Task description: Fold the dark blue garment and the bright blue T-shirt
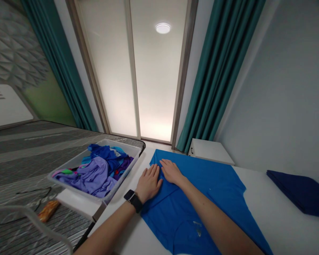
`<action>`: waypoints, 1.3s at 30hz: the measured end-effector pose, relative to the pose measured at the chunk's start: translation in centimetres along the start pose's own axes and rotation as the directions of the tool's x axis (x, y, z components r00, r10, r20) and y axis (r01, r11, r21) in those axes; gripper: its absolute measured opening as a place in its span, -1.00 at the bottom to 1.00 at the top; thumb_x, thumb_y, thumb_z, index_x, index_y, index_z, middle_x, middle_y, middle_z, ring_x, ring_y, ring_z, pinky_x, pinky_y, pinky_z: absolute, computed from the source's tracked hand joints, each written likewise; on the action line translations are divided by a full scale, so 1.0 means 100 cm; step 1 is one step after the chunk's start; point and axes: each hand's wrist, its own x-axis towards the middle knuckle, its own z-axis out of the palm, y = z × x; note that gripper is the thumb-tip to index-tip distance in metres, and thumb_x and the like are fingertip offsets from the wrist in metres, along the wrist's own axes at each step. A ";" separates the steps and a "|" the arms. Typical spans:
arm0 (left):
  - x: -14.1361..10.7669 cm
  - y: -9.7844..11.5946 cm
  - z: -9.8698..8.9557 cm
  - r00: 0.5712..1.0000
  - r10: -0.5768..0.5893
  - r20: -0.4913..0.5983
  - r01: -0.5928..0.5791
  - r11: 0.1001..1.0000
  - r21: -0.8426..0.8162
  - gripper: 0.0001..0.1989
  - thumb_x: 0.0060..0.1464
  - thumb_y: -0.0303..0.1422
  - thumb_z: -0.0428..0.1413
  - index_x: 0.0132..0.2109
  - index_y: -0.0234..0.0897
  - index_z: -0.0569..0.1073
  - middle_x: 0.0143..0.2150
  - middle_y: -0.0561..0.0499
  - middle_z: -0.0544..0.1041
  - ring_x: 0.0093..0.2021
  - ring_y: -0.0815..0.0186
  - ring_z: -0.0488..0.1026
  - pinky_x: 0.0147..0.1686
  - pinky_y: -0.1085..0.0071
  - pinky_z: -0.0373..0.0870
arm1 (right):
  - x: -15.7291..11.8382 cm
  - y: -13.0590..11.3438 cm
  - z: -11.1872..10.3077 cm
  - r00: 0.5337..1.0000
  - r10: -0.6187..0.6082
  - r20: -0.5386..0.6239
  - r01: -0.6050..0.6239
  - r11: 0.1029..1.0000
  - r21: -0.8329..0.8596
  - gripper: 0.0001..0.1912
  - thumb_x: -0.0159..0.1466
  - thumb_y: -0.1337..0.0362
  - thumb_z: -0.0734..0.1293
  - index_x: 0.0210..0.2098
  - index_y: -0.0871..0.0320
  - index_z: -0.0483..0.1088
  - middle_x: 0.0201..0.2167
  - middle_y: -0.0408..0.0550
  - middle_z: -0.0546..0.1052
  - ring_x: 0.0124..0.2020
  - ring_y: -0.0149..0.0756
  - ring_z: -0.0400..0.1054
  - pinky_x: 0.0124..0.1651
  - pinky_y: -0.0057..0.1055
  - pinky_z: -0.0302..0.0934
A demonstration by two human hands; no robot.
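Note:
A blue T-shirt (202, 173) lies spread over the white table, its neckline toward me and a small pale logo near the collar. My left hand (148, 182), with a dark watch (133, 200) on the wrist, rests flat at the shirt's left edge, fingers stretched out. Just right of it, my right hand (171, 170) presses flat on the fabric near the far left corner, its fingers extended too. Neither hand grips anything. My right forearm crosses over the shirt and covers part of it.
Left of the table, a clear plastic bin (136, 152) holds crumpled blue, purple and lilac clothes (98, 173). A folded navy garment (300, 193) lies at the table's right. Beyond the far edge stands a white cabinet (212, 150). An orange-brown packet (49, 210) sits on the bed (13, 170).

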 end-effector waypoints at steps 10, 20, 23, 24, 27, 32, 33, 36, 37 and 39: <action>-0.006 -0.014 0.016 1.000 -0.013 0.005 0.013 0.999 -0.050 -0.35 0.29 -0.12 -0.15 0.38 -0.42 0.05 0.42 -0.20 0.01 0.41 0.11 -0.06 0.35 0.11 -0.07 | 0.036 0.003 -0.003 0.998 0.063 0.003 -0.063 0.998 -0.001 -0.84 0.32 0.28 0.22 -0.14 0.13 0.37 -0.02 0.06 0.39 0.06 -0.13 0.20 0.03 -0.23 0.05; -0.006 -0.014 0.020 1.000 -0.025 -0.001 0.025 0.998 -0.056 -0.35 0.28 -0.11 -0.16 0.38 -0.40 0.07 0.42 -0.19 0.03 0.41 0.12 -0.04 0.36 0.11 -0.10 | 0.031 -0.011 -0.006 0.998 0.068 0.000 -0.068 0.997 -0.035 -0.68 0.43 0.24 0.07 0.13 0.16 0.19 -0.12 0.10 0.54 -0.07 -0.15 0.40 -0.01 -0.26 0.05; -0.006 -0.014 0.022 1.000 -0.019 -0.021 0.018 0.998 -0.057 -0.36 0.27 -0.11 -0.15 0.37 -0.37 0.09 0.41 -0.18 0.06 0.41 0.11 -0.03 0.35 0.08 -0.10 | 0.021 -0.014 -0.008 0.997 0.075 0.007 -0.074 0.994 -0.075 -0.62 0.43 0.21 0.06 0.19 0.17 0.16 -0.12 0.16 0.55 -0.06 -0.11 0.42 0.00 -0.24 0.06; -0.006 -0.014 0.022 1.000 -0.018 -0.026 0.016 0.998 -0.056 -0.36 0.27 -0.11 -0.15 0.37 -0.36 0.10 0.41 -0.18 0.07 0.41 0.11 -0.03 0.35 0.08 -0.10 | 0.018 -0.015 -0.009 0.997 0.078 0.010 -0.076 0.993 -0.089 -0.60 0.42 0.21 0.06 0.20 0.17 0.16 -0.12 0.17 0.56 -0.06 -0.09 0.43 0.00 -0.24 0.06; -0.006 -0.013 0.021 0.999 -0.023 -0.022 0.022 0.998 -0.052 -0.37 0.27 -0.11 -0.15 0.36 -0.36 0.11 0.41 -0.18 0.07 0.40 0.12 -0.02 0.35 0.09 -0.09 | 0.008 -0.014 -0.010 0.996 0.091 0.014 -0.089 0.988 -0.126 -0.57 0.41 0.22 0.08 0.23 0.19 0.14 -0.15 0.19 0.57 -0.07 -0.08 0.45 -0.02 -0.24 0.09; -0.007 -0.012 0.017 0.999 -0.036 -0.002 0.036 0.998 -0.051 -0.37 0.28 -0.10 -0.15 0.36 -0.36 0.11 0.41 -0.17 0.06 0.41 0.13 -0.03 0.35 0.11 -0.09 | -0.001 -0.008 -0.009 0.995 0.103 0.012 -0.099 0.980 -0.173 -0.54 0.41 0.26 0.09 0.28 0.19 0.10 -0.19 0.18 0.59 -0.12 -0.08 0.47 -0.03 -0.23 0.12; -0.007 -0.012 0.017 0.999 -0.036 -0.006 0.036 0.998 -0.050 -0.37 0.28 -0.09 -0.15 0.36 -0.35 0.11 0.41 -0.16 0.06 0.41 0.13 -0.02 0.35 0.10 -0.09 | -0.001 -0.007 -0.009 0.994 0.105 0.012 -0.102 0.978 -0.181 -0.54 0.41 0.27 0.09 0.28 0.19 0.10 -0.19 0.18 0.59 -0.12 -0.08 0.47 -0.03 -0.22 0.13; -0.007 -0.012 0.018 0.999 -0.033 -0.014 0.032 0.998 -0.050 -0.37 0.28 -0.08 -0.16 0.37 -0.32 0.10 0.41 -0.15 0.06 0.41 0.13 -0.02 0.35 0.09 -0.08 | -0.002 -0.003 -0.010 0.993 0.116 0.004 -0.113 0.974 -0.198 -0.54 0.42 0.25 0.09 0.28 0.20 0.12 -0.21 0.19 0.58 -0.14 -0.07 0.47 -0.04 -0.20 0.15; -0.007 -0.013 0.019 0.999 -0.032 -0.014 0.031 0.998 -0.053 -0.37 0.29 -0.08 -0.17 0.37 -0.32 0.10 0.41 -0.14 0.05 0.41 0.13 -0.02 0.35 0.09 -0.08 | -0.003 -0.002 -0.010 0.993 0.121 -0.002 -0.118 0.972 -0.202 -0.55 0.42 0.25 0.09 0.27 0.20 0.13 -0.21 0.19 0.58 -0.14 -0.08 0.47 -0.03 -0.19 0.15; -0.007 -0.015 0.020 0.999 -0.031 -0.011 0.030 0.997 -0.065 -0.39 0.31 -0.10 -0.20 0.37 -0.32 0.10 0.41 -0.13 0.05 0.41 0.14 -0.02 0.34 0.09 -0.08 | -0.005 -0.003 -0.013 0.992 0.128 -0.022 -0.130 0.969 -0.208 -0.56 0.42 0.26 0.08 0.25 0.18 0.15 -0.13 0.20 0.56 -0.06 -0.08 0.43 0.01 -0.17 0.13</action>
